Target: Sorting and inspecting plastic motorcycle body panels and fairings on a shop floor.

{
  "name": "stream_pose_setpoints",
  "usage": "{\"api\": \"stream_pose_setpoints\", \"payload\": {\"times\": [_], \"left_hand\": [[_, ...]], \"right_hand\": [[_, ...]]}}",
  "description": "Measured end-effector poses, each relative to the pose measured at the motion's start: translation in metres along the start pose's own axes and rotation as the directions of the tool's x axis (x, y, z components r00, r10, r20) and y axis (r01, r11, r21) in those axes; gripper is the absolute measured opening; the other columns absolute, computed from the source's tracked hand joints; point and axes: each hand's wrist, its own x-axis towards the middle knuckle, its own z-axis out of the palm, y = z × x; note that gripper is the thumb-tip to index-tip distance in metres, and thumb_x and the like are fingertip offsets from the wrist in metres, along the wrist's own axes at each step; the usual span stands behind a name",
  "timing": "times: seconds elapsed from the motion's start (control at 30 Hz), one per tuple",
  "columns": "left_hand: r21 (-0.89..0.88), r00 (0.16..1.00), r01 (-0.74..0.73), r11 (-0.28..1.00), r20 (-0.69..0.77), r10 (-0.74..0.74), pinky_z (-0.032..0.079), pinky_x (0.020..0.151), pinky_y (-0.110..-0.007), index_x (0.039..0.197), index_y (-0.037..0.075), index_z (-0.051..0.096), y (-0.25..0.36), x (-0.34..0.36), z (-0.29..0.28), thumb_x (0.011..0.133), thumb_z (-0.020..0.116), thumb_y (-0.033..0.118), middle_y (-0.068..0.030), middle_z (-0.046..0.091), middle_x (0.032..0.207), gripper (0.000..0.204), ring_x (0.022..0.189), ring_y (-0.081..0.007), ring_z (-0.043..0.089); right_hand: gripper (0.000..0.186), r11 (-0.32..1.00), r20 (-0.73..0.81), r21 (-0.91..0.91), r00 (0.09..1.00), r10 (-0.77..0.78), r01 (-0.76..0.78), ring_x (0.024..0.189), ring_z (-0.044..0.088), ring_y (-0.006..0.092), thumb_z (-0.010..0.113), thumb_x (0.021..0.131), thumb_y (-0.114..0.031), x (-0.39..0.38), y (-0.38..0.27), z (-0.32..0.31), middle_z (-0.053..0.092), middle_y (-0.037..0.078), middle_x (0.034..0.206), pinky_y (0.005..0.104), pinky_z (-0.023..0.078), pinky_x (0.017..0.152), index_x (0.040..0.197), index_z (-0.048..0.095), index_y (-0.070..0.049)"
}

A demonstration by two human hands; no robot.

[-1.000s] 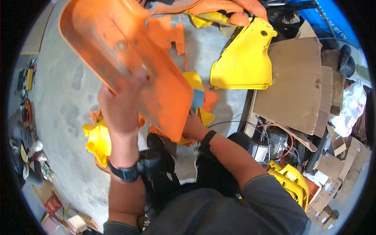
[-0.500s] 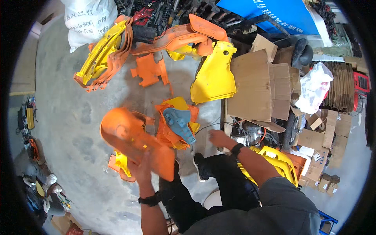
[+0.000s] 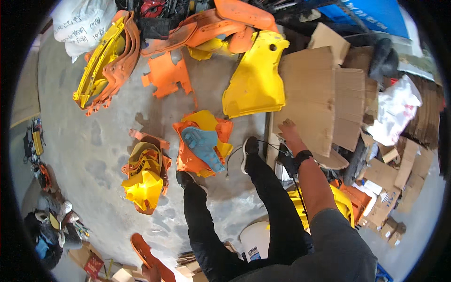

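Note:
At the lower edge my left hand point(image 3: 151, 273), partly cut off, is closed on a long orange plastic panel point(image 3: 146, 252) that is seen nearly edge-on. My right hand point(image 3: 291, 131) is held out beside a large cardboard sheet point(image 3: 307, 101). Its fingers are apart and nothing is in them; whether it touches the sheet I cannot tell. In front of my feet is a pile of orange and yellow plastic panels with a blue-grey panel point(image 3: 203, 143) on top. Left of it stands a stack of nested yellow and orange panels point(image 3: 144, 183).
A yellow panel point(image 3: 256, 77) leans by the cardboard. Orange panels point(image 3: 167, 74) and a yellow-orange stack point(image 3: 105, 61) lie farther off, near a white sack point(image 3: 80, 23). Yellow panels point(image 3: 345, 204) are by my right leg. A white stool point(image 3: 253, 239) is between my legs.
My left hand has carried the orange panel back from over the floor to the lower edge, uncovering the yellow-orange stack. My right hand has moved forward toward the cardboard. The view has shifted.

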Motion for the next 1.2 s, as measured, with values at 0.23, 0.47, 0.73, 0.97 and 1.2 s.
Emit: {"api": "stream_pose_setpoints", "payload": {"times": [0.23, 0.47, 0.73, 0.97, 1.2], "left_hand": [[-0.288, 0.910, 0.347, 0.893, 0.334, -0.246, 0.050, 0.060, -0.040, 0.099, -0.003, 0.062, -0.030, -0.102, 0.048, 0.071, 0.076, 0.016, -0.0154, 0.064, 0.081, 0.037, 0.071, -0.0283, 0.062], [-0.359, 0.903, 0.370, 0.857, 0.354, -0.242, 0.047, 0.046, -0.035, 0.092, -0.003, 0.061, 0.015, -0.133, 0.033, 0.069, 0.076, 0.010, -0.0119, 0.061, 0.072, 0.031, 0.055, -0.0209, 0.059], [-0.412, 0.939, 0.320, 0.853, 0.261, -0.226, 0.044, 0.043, -0.035, 0.090, -0.005, 0.060, 0.013, -0.118, 0.019, 0.067, 0.073, 0.008, -0.0098, 0.061, 0.073, 0.029, 0.053, -0.0179, 0.056], [-0.425, 0.974, 0.155, 0.892, 0.215, -0.066, 0.047, 0.048, -0.037, 0.089, -0.003, 0.061, 0.013, -0.131, 0.008, 0.063, 0.074, 0.008, -0.0099, 0.061, 0.073, 0.031, 0.056, -0.0187, 0.057], [-0.639, 0.956, 0.249, 0.728, 0.281, -0.080, 0.048, 0.047, -0.035, 0.089, -0.001, 0.061, 0.021, -0.144, -0.011, 0.064, 0.076, 0.008, -0.0080, 0.061, 0.070, 0.031, 0.054, -0.0170, 0.057]], "right_hand": [[0.027, 0.643, 0.018, 0.715, 0.927, 0.375, -0.274, 0.091, 0.054, 0.0143, 0.064, 0.091, -0.020, 0.066, -0.019, 0.021, 0.059, 0.004, 0.102, 0.0333, 0.047, 0.078, 0.114, 0.056, -0.009], [0.035, 0.759, 0.005, 0.571, 0.926, 0.377, -0.312, 0.067, 0.056, 0.0152, 0.065, 0.091, -0.032, 0.084, -0.058, 0.007, 0.060, 0.005, 0.086, 0.0300, 0.047, 0.058, 0.107, 0.061, -0.002], [0.017, 0.856, -0.083, 0.483, 0.964, 0.254, -0.184, 0.055, 0.053, 0.0162, 0.064, 0.086, -0.019, 0.065, -0.050, -0.029, 0.055, 0.005, 0.066, 0.0322, 0.043, 0.051, 0.086, 0.059, -0.003], [0.020, 0.872, -0.030, 0.445, 0.970, 0.243, -0.204, 0.057, 0.054, 0.0152, 0.062, 0.082, -0.018, -0.012, -0.059, -0.030, 0.058, 0.005, 0.068, 0.0311, 0.044, 0.052, 0.091, 0.063, 0.000], [0.026, 0.844, 0.069, 0.450, 0.954, 0.292, -0.291, 0.064, 0.062, 0.0179, 0.057, 0.083, -0.016, -0.110, -0.092, -0.046, 0.066, 0.008, 0.078, 0.0317, 0.048, 0.056, 0.098, 0.064, 0.004]]}}
